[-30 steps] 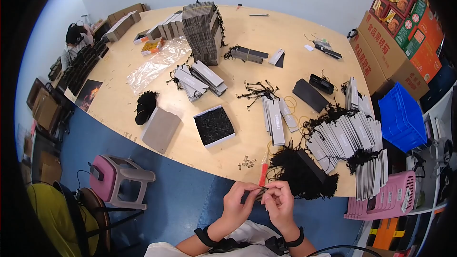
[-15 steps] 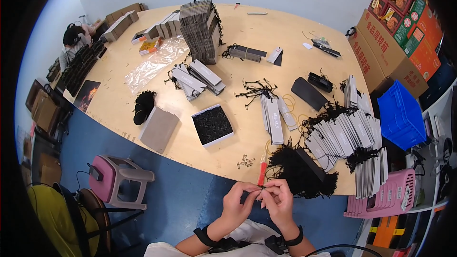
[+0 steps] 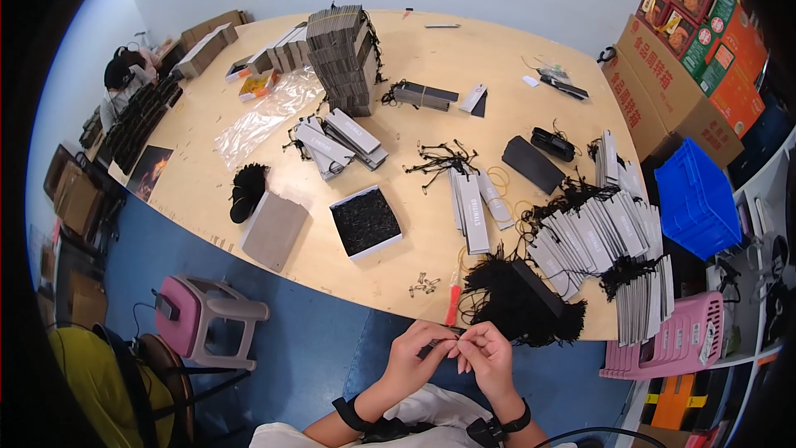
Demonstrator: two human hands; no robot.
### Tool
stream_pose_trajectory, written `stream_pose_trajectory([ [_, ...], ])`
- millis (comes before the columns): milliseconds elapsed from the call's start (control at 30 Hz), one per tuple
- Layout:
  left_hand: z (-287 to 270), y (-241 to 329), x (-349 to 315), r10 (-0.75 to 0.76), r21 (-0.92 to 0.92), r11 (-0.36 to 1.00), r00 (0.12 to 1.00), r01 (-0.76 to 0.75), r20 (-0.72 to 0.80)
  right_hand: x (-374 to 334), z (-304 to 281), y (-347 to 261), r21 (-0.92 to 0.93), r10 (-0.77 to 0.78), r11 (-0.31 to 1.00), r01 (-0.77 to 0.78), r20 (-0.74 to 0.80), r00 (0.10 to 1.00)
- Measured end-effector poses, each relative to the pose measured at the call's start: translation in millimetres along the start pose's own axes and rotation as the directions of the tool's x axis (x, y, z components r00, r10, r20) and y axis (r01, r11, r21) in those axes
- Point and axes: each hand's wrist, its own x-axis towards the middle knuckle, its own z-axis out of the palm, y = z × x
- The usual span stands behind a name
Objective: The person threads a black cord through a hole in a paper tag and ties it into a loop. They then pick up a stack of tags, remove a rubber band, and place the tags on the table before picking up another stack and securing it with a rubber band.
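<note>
Hands meeting below table edge [image 3: 332,278]: left hand [image 3: 417,354] and right hand [image 3: 485,355] pinch one small dark tag [image 3: 438,346] between fingertips. Black cord heap [image 3: 514,303], red tool [image 3: 453,305], safety pins [image 3: 423,284] lie just above.

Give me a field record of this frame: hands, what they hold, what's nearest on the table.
left hand: pinching one end of a small dark piece, too small to identify
right hand: fingertips meeting the left hand's at that piece
hands' position: below the table's near edge, over the blue floor
nearest things: red pen, black string pile, loose safety pins
also on table: open white box of black items, fanned grey tags
</note>
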Motion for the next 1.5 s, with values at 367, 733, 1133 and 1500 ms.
stream_pose_trajectory([
  [367,-5,0,2,-0.056,-0.144,0.987,0.99,0.074,0.126,2,-7,-2,0.031,0.028,0.999,-0.03,0.063,0.998],
  [733,-10,-2,2,-0.01,-0.06,0.998,1.0,0.009,-0.018,-5,-2,-14,-0.028,-0.061,0.998,0.064,0.095,0.994],
  [1133,-59,-33,12,-0.155,-0.215,0.975,0.875,0.06,-0.459,-22,-46,-60,-0.108,0.001,0.994,0.022,0.203,0.979],
  [1500,-26,2,-5,0.071,-0.02,0.997,0.994,-0.07,0.087,9,1,-44,-0.202,-0.106,0.976,0.086,-0.088,0.99],
])
